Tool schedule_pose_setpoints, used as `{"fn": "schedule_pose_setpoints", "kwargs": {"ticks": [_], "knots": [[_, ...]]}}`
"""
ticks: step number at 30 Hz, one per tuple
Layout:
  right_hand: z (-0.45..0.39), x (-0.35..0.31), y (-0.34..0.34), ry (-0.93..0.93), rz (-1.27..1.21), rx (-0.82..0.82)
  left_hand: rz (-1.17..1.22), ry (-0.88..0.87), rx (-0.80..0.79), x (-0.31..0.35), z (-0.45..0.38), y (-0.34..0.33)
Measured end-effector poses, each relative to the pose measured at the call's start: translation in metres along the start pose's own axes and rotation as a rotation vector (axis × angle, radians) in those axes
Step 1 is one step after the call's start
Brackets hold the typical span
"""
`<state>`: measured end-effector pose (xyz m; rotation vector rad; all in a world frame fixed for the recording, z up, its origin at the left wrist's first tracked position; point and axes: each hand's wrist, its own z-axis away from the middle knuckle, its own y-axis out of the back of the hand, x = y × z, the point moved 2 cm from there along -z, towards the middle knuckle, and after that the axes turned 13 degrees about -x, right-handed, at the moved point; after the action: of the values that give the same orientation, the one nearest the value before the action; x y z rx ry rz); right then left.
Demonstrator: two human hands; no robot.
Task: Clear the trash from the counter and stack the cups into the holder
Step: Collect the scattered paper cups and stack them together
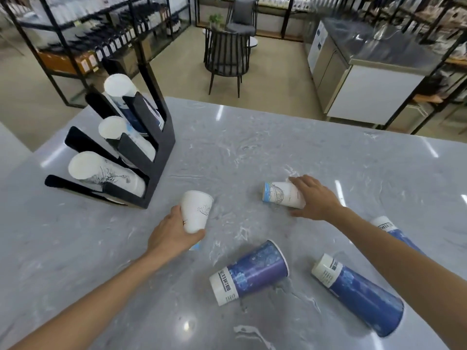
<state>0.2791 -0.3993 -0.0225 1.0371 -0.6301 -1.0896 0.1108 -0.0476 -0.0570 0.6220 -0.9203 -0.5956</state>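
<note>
Two cups are in hand at once here. The left hand (171, 233) is wrapped around a plain white cup (195, 210), just in front of the black holder (151, 157), its base end showing. The right hand (316, 198) is clamped over a blue-rimmed white cup (283, 194) lying on its side on the counter (278, 137), further right of the holder. Three blue cups, like the nearest one (250, 271), lie farther from the holder, toward the person. Honestly I'd nest by matching pattern: the holder's lowest slot looks like the sketch-print stack, so the white cup probably belongs there, pushed on squarely so it doesn't jam.
</note>
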Motion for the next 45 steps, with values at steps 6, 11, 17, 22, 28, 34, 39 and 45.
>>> {"fn": "schedule_pose_setpoints", "kwargs": {"ticks": [6, 11, 17, 22, 28, 34, 39, 45], "knots": [[-0.011, 0.006, 0.001, 0.057, 0.019, 0.027, -0.038, 0.0, -0.002, 0.002, -0.002, -0.002], [-0.009, 0.003, 0.003, 0.107, 0.083, 0.057, -0.23, -0.105, 0.031, 0.008, 0.0, 0.007], [0.005, -0.024, 0.015, 0.23, 0.081, 0.148, -0.459, -0.287, 0.147, 0.02, 0.007, 0.029], [0.021, -0.055, 0.021, 0.322, 0.131, 0.215, -0.604, -0.406, 0.188, 0.028, 0.014, 0.046], [0.038, -0.1, 0.024, 0.422, 0.171, 0.29, -0.694, -0.546, 0.228, 0.03, 0.022, 0.058], [0.051, -0.148, 0.024, 0.522, 0.177, 0.377, -0.721, -0.641, 0.251, 0.028, 0.03, 0.064], [0.06, -0.176, 0.021, 0.599, 0.091, 0.399, -0.683, -0.679, 0.244, 0.025, 0.04, 0.075], [0.063, -0.197, 0.016, 0.744, -0.031, 0.408, -0.597, -0.727, 0.244, 0.012, 0.053, 0.084]]}}
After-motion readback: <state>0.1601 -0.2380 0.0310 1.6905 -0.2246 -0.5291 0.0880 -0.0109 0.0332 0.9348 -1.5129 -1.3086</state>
